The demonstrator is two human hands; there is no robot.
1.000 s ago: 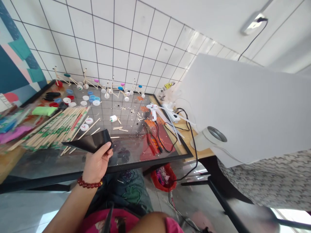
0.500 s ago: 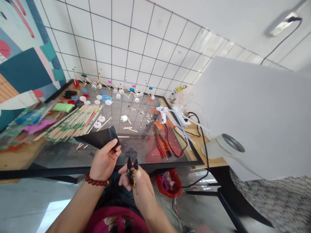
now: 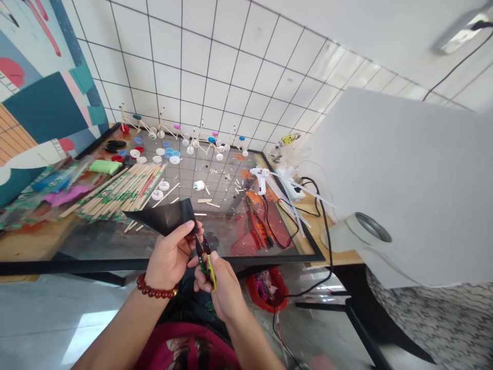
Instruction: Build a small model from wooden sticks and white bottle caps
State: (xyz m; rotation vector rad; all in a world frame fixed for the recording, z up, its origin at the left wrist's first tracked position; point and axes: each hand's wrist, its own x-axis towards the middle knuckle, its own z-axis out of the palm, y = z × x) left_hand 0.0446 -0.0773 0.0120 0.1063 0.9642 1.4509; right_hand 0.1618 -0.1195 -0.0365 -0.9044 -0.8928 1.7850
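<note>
My left hand (image 3: 169, 257), with a red bead bracelet at the wrist, pinches a black sheet (image 3: 169, 218) by its right end. The sheet is bent and reaches out to the left over the table's front part. Just right of it, my right hand (image 3: 221, 282) is closed around small scissors (image 3: 208, 272) with green and yellow handles. Their dark blades are spread apart and point up at the sheet's lower right corner, beside my left fingertips. Whether the blades touch the sheet I cannot tell.
Wooden sticks (image 3: 119, 192) in green-printed wrappers lie left. Bottle caps (image 3: 174, 160) and small stick models (image 3: 196, 141) stand at the back. Right are a white glue gun (image 3: 260, 177), its cord, red-handled pliers (image 3: 260, 226) and a white cylinder (image 3: 346, 231). Below hangs a red bin (image 3: 267, 290).
My right hand has raised the scissors to the black sheet, and their blades have opened wider. The sheet has shifted slightly right. The view has turned a little.
</note>
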